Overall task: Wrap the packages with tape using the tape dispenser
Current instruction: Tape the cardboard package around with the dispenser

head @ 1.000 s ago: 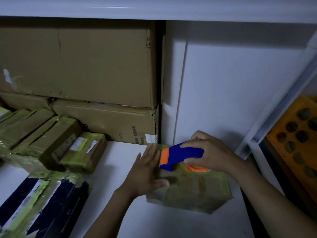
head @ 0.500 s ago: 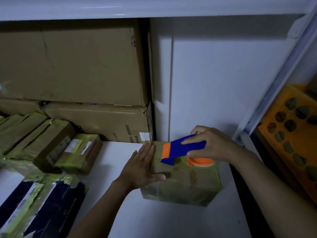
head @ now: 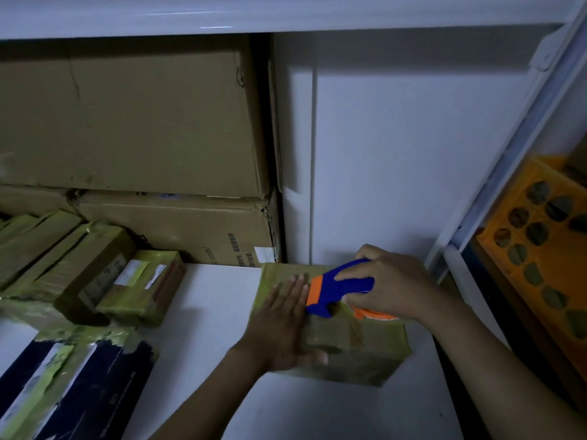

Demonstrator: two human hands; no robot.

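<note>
A large brown cardboard box, creased and scuffed, filled the upper left of a dim shelf bay. It sat directly on a flatter brown cardboard box, whose right end carried dark printed lettering and a small white label. Both stood on a white shelf surface, pushed back against the rear. A white shelf board ran across the top. To the boxes' right was a plain white back panel. A white metal upright slanted down the right side. Beyond it stood an orange plastic crate pierced with round holes.
</note>
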